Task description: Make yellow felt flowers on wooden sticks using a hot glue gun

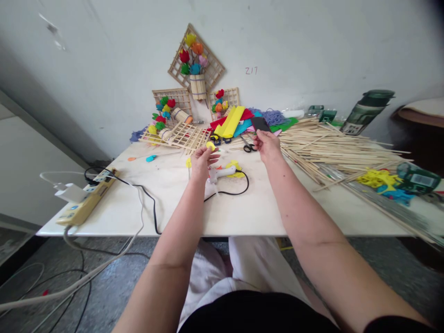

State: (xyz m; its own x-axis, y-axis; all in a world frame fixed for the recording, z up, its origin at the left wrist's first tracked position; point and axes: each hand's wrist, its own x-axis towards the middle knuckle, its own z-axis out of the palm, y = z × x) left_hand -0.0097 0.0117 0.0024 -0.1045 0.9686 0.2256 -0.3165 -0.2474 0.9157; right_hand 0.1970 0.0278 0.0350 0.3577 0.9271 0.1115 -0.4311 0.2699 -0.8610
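Between the thumb and fingers of my left hand (pixel 202 162) is a small yellow petal-like piece (pixel 210 146), held above the table. My right hand (pixel 267 145) is raised across from it with thumb and fingers pinched together; whatever is in them is too small to make out. Just behind that hand lie a dark flat rectangular object (pixel 260 124) and black-handled scissors (pixel 249 147). Below and right of my left hand, a white glue gun (pixel 224 172) rests on the table, partly covered by the hand. Yellow cut pieces (pixel 236 167) lie beside it.
A power strip (pixel 88 199) with cables sits at the left edge. Wooden sticks (pixel 326 148) spread over the right side, near a dark green bottle (pixel 367 111). Stick lattices with coloured flowers (pixel 197 60) lean on the wall. Folded yellow sheets (pixel 231 122) lie at the back.
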